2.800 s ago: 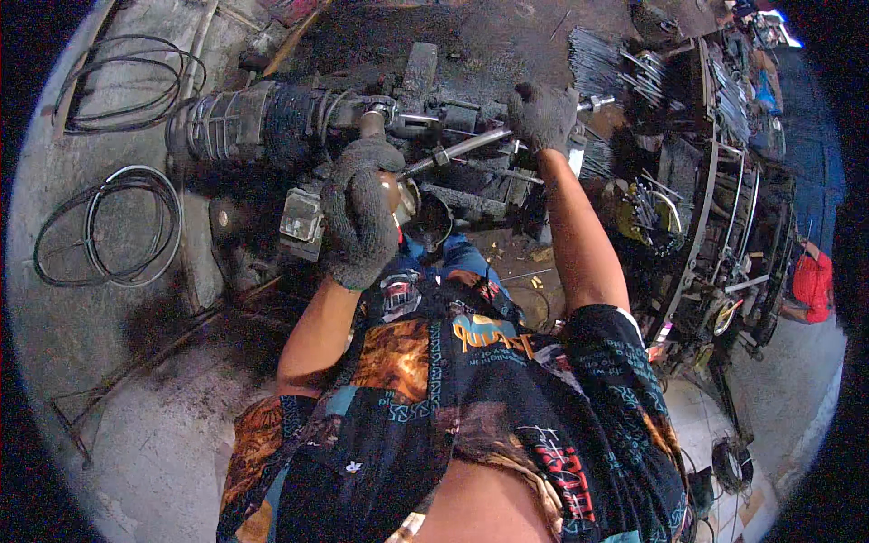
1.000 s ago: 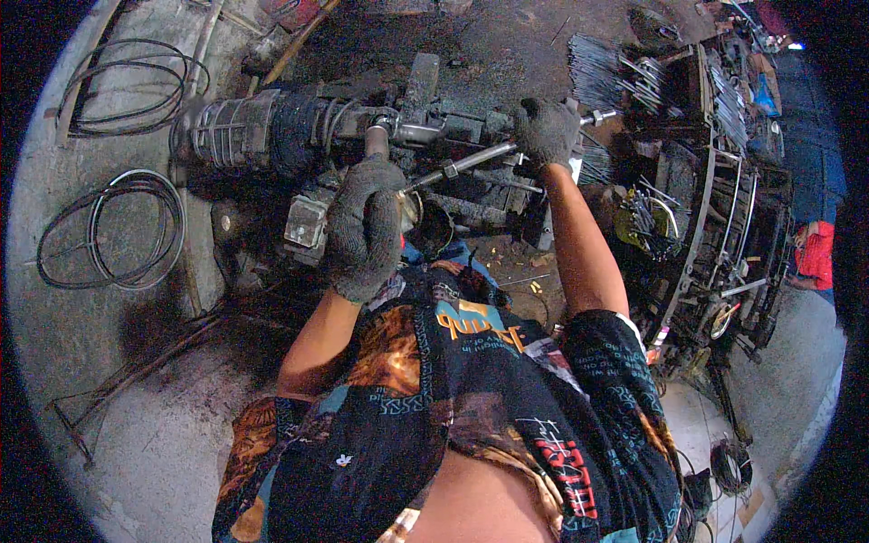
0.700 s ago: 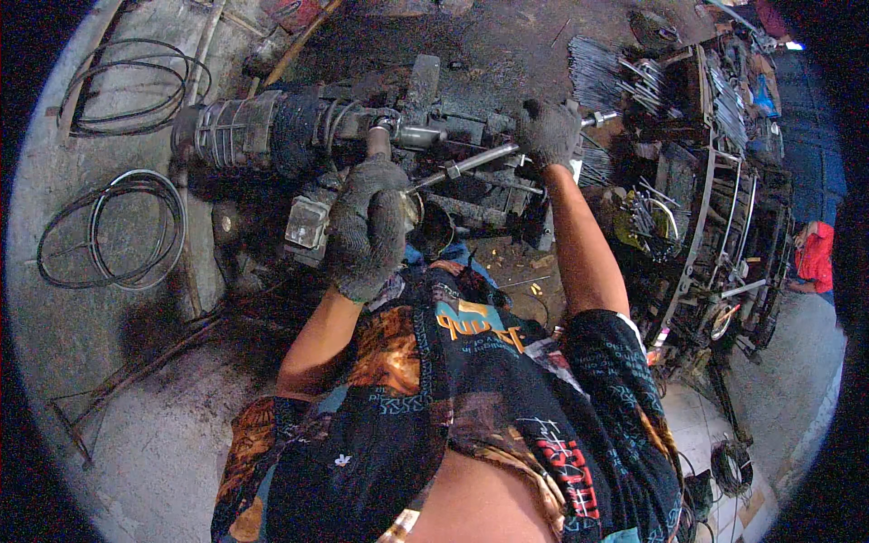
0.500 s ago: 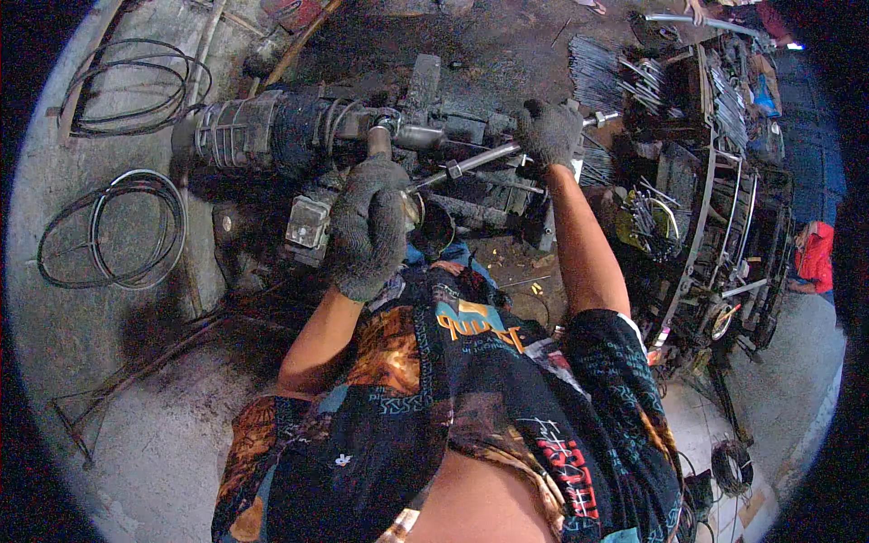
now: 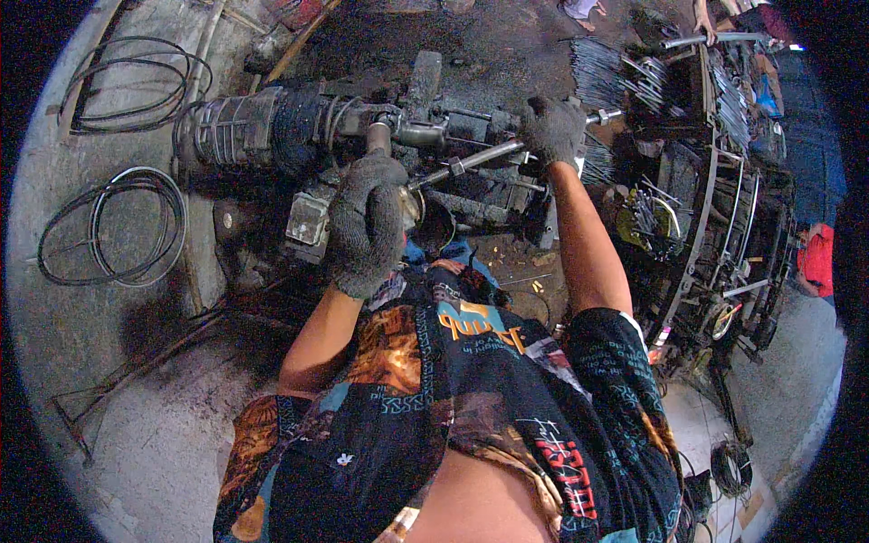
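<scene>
Both my hands wear dark grey knitted gloves. My left hand [image 5: 367, 226] is closed around an upright metal lever [image 5: 378, 138] that rises to the front end of a grimy machine [image 5: 262, 127]. My right hand [image 5: 553, 134] is wrapped round a slanted metal rod [image 5: 489, 157] with a hex nut [image 5: 456, 166] along it. The rod's lower left end passes by my left glove, and its other end, with another nut [image 5: 604, 117], sticks out past my right fist. Below the rod lie dark, oily machine parts.
Bundles of thin metal rods [image 5: 595, 74] lie at the far right, beside a cluttered metal rack [image 5: 711, 226]. A round container of short rods [image 5: 650, 217] stands nearer. Coiled cables [image 5: 113, 226] hang on the left wall. Another person's hand [image 5: 702, 23] touches a pipe at the top right.
My hands keep their grips with little visible movement. The other person's hand at the top right reaches further down to the pipe, and a bare foot shows more at the top edge.
</scene>
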A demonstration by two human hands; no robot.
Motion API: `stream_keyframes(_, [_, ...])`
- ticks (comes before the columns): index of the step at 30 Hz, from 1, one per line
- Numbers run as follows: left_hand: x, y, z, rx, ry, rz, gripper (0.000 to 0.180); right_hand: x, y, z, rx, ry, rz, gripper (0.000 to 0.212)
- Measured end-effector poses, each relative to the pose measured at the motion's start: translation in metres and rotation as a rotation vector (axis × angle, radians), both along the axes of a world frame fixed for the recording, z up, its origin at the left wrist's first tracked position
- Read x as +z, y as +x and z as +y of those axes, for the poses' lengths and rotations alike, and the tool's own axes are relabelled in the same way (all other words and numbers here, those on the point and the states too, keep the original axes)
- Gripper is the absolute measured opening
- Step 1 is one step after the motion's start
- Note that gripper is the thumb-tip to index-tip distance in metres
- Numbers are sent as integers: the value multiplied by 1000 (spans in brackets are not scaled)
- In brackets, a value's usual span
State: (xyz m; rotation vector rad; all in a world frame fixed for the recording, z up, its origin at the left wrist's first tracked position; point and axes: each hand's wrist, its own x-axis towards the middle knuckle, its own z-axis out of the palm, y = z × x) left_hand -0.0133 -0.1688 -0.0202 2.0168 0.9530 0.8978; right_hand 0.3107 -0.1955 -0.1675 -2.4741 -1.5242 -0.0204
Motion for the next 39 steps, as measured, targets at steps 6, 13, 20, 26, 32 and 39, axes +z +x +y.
stream_keyframes(6, [0, 0, 0, -18, -60, -78, 20, 11, -3, 2, -7, -33, 33, 33])
stream_keyframes(13, [-2, -1, 3, -5, 3, -72, 19, 14, -1, 2, -12, -104, 65, 35])
stream_keyframes(20, [4, 1, 0, 42, -41, -38, 18, 11, 2, 4, -2, -106, 99, 37])
stream_keyframes(26, [0, 0, 2, 28, 95, -2, 20, 6, 4, 2, -18, -71, 92, 37])
stream_keyframes(32, [6, 3, 4, 29, -31, -38, 21, 8, 7, 1, 8, -111, 42, 34])
stream_keyframes(39, [3, 4, 4, 54, -49, -38, 20, 13, 5, 2, -3, -97, 71, 34])
